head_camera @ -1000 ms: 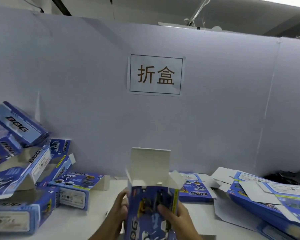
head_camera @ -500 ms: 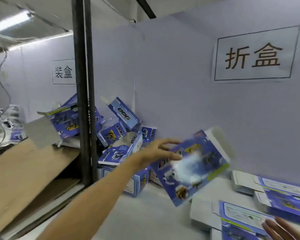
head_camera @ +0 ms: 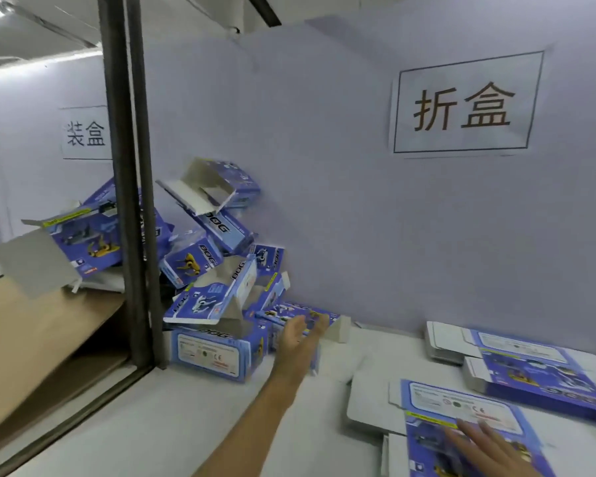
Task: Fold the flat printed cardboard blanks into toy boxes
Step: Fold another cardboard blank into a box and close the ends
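A dark post (head_camera: 131, 187) is standing at my far left, with folded boxes (head_camera: 217, 270) piling against the wall just beside it. My left hand (head_camera: 298, 342) is reaching toward that pile, fingers relaxed, gripping nothing. My right hand (head_camera: 486, 449) is lying with fingers spread on the flat blanks (head_camera: 461, 407) covering the counter (head_camera: 186, 425).

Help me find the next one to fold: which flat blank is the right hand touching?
The nearest flat blank, at the table's front right. The right hand lies open on it; the other flat blanks lie farther back, untouched.
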